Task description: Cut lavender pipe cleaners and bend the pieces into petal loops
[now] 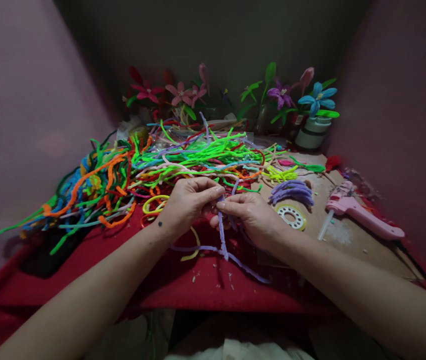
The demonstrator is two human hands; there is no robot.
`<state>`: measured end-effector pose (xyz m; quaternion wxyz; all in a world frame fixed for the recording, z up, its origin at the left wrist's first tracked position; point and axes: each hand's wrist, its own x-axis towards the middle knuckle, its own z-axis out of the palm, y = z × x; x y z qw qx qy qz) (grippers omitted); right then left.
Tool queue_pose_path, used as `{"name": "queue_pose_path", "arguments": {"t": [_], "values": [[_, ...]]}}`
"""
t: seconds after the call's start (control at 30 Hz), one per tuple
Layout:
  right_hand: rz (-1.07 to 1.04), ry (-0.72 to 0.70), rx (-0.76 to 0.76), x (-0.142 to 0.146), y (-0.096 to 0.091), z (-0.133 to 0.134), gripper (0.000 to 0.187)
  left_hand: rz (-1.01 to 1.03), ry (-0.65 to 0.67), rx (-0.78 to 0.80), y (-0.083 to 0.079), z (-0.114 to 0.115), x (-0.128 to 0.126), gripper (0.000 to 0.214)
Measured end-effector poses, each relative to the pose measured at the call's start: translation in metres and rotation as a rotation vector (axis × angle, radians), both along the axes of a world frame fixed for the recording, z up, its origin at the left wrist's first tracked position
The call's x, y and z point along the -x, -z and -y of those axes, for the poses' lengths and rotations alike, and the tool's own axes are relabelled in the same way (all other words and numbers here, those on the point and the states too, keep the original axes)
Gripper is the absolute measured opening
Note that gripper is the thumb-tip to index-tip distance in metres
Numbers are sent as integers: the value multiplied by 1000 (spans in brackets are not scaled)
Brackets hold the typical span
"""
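My left hand [190, 200] and my right hand [250, 215] meet at the middle of the table, both pinched on a lavender pipe cleaner [222, 235]. Its ends hang down and trail over the red cloth [205, 285]. Just behind my hands lies a big heap of pipe cleaners in many colours [153, 165], mostly green, orange and blue. A small bundle of folded purple pipe cleaners [292, 191] rests to the right of my right hand.
A pink glue gun [359, 212] lies at the right on a brown board [348, 240]. A white ring-shaped tape roll [291, 216] sits by my right wrist. Finished pipe-cleaner flowers [316, 97] stand in jars along the back wall.
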<state>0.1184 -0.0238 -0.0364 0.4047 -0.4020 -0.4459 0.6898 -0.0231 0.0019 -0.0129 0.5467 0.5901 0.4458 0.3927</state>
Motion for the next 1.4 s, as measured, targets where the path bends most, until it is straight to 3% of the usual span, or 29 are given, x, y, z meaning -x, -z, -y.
{"name": "queue_pose_path", "arguments": {"t": [0.17, 0.4, 0.63, 0.77, 0.97, 1.03, 1.2, 1.4], "values": [[-41, -20, 40, 0, -1, 0, 22, -114, 58, -23, -3, -1, 1, 18], [-4, -41, -9, -1, 5, -1, 18, -432, -36, -375, -1, -2, 1, 22], [-34, -48, 24, 0, 2, -2, 18, -291, 23, -191, -6, 0, -2, 19], [-134, 64, -24, -2, 2, -5, 16, -97, 40, -1, -5, -1, 1, 21], [-284, 216, -52, -7, 3, -11, 14, 39, 272, 318, 5, -1, 4, 22], [-307, 225, -41, -6, 4, -12, 15, 33, 280, 318, 8, 1, 1, 21], [-359, 277, 56, -5, 5, -13, 10, -130, 134, 59, 10, 6, -9, 23], [-432, 289, 95, -4, 9, -15, 8, -33, 110, 171, 14, 8, -13, 21]]}}
